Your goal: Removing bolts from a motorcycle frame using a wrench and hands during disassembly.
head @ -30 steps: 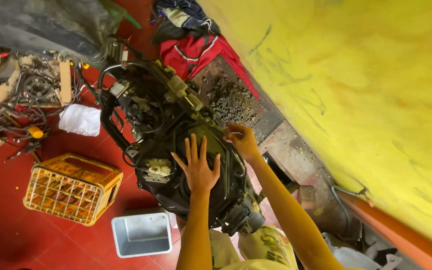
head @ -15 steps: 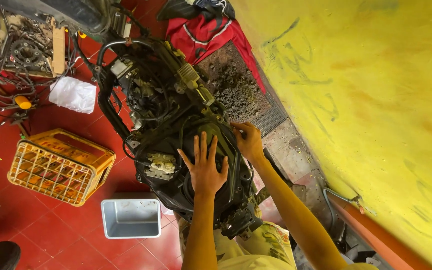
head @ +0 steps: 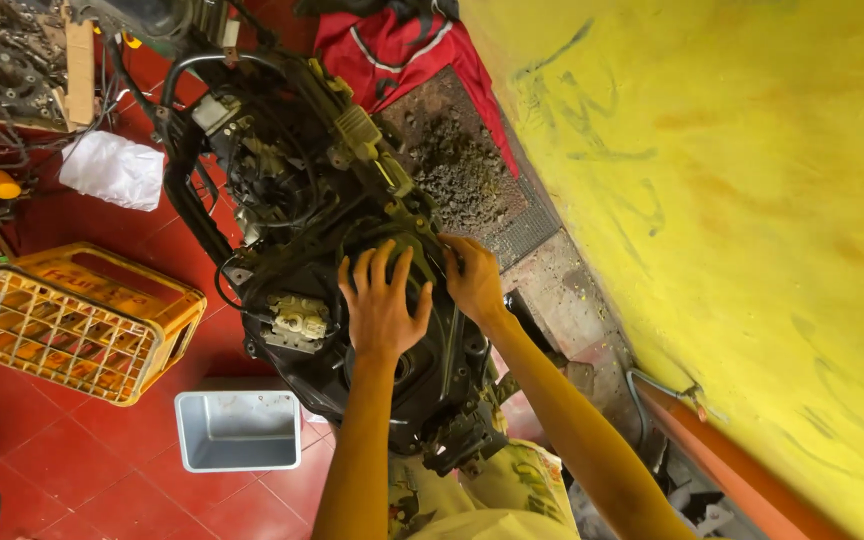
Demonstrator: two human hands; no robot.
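Two bare hands rest on the black underside of a stripped scooter frame (head: 352, 300), which lies on the red tiled floor (head: 32, 440) just beside the yellow wall (head: 732, 200). Nearest the camera, the left hand (head: 384, 312) lies flat on the dark plastic tray of the frame, fingers spread wide and gripping nothing. Just beyond it, the right hand (head: 472, 278) sits with its fingers curled onto the edge of the same tray; whether it pinches anything there I cannot tell. Left of the forearms, a grey plastic tub (head: 237, 430) stands on the tiles, near an orange crate (head: 82, 320) lying tilted. Further up, a white rag (head: 112, 170) lies beside the frame's black tube, with an orange-handled tool (head: 0, 184) and loose engine parts (head: 12, 70) past it. At the far end, a red cloth (head: 402, 50) lies against the wall, next to a metal grate (head: 472, 180) heaped with dark grit
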